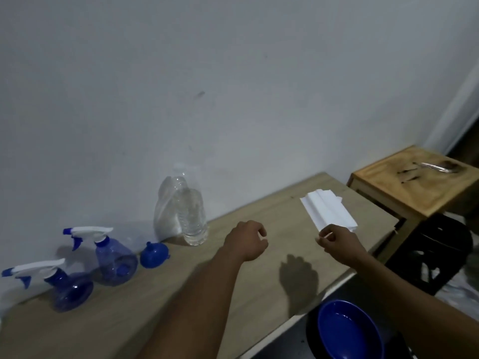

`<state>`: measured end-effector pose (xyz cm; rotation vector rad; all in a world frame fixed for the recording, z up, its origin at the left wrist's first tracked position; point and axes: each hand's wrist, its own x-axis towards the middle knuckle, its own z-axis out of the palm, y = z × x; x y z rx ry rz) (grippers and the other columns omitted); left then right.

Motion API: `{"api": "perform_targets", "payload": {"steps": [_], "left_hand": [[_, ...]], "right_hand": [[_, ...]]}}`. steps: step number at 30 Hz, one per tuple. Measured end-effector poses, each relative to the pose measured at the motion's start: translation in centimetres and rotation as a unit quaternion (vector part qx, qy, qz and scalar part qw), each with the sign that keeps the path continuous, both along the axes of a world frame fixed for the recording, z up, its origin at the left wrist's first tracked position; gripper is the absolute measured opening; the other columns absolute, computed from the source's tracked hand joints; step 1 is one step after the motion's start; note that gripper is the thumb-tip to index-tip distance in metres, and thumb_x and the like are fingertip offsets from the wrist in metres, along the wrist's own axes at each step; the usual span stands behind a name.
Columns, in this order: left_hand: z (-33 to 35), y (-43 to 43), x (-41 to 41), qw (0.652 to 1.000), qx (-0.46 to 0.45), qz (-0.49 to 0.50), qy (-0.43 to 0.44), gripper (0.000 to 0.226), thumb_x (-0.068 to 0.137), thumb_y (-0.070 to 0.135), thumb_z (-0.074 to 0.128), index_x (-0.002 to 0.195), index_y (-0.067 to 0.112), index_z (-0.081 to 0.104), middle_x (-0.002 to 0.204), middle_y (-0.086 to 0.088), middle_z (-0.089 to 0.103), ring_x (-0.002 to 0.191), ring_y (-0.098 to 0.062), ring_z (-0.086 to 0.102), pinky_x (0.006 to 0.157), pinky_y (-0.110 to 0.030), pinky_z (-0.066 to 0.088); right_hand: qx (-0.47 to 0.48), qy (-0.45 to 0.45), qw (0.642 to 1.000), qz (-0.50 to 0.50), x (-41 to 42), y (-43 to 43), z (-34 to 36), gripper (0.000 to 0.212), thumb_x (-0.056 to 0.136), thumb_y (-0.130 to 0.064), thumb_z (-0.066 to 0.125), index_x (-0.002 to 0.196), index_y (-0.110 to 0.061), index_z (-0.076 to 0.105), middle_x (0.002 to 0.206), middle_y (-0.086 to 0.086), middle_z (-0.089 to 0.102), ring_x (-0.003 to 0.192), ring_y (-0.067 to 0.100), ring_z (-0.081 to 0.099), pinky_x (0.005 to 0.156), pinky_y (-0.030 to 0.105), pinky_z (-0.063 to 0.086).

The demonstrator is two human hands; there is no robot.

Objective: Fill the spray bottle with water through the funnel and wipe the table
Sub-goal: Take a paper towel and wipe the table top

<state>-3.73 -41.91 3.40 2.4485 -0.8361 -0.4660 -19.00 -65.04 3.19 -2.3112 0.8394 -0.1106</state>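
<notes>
the nearer spray bottle stands upright at the back left of the table, its white trigger head pointing left, with the blue funnel resting mouth-down just beside it on the right and a clear water bottle further right against the wall. a second spray bottle leans at the far left. all of this lies to the left of both hands. the left hand hovers over mid-table, loosely curled and holding nothing, and is plainly the nearer one to funnel and bottle. the right hand hangs at the near edge of the folded white tissue, fingers pinched; whether it has hold of the paper i cannot tell. a blue bowl sits below the table edge.
</notes>
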Motion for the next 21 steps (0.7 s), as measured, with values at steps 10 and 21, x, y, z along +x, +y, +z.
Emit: {"api": "perform_targets", "payload": {"steps": [10,21], "left_hand": [[-4.2,-19.2,-3.3,0.998,0.025,0.018,0.059,0.044,0.081,0.048,0.065,0.122,0.032,0.061,0.127,-0.001,0.061,0.113,-0.021,0.061,0.096,-0.035,0.05],[-9.1,-28.9,-4.0,0.993,0.079,0.075,0.039,0.061,0.087,0.046,0.057,0.143,0.026,0.04,0.139,-0.003,0.047,0.126,-0.025,0.051,0.102,-0.043,0.046]], "right_hand": [[0.084,-0.085,0.989,-0.086,0.4,-16.2,-3.1,0.009,0.093,-0.026,0.062,0.101,-0.021,0.063,0.09,0.0,0.067,0.087,0.023,0.064,0.075,0.034,0.05],[0.369,-0.154,0.903,-0.155,5.3,-24.4,-5.8,0.017,0.102,-0.021,0.047,0.108,-0.013,0.06,0.09,0.014,0.064,0.08,0.024,0.063,0.083,0.042,0.058]]}}
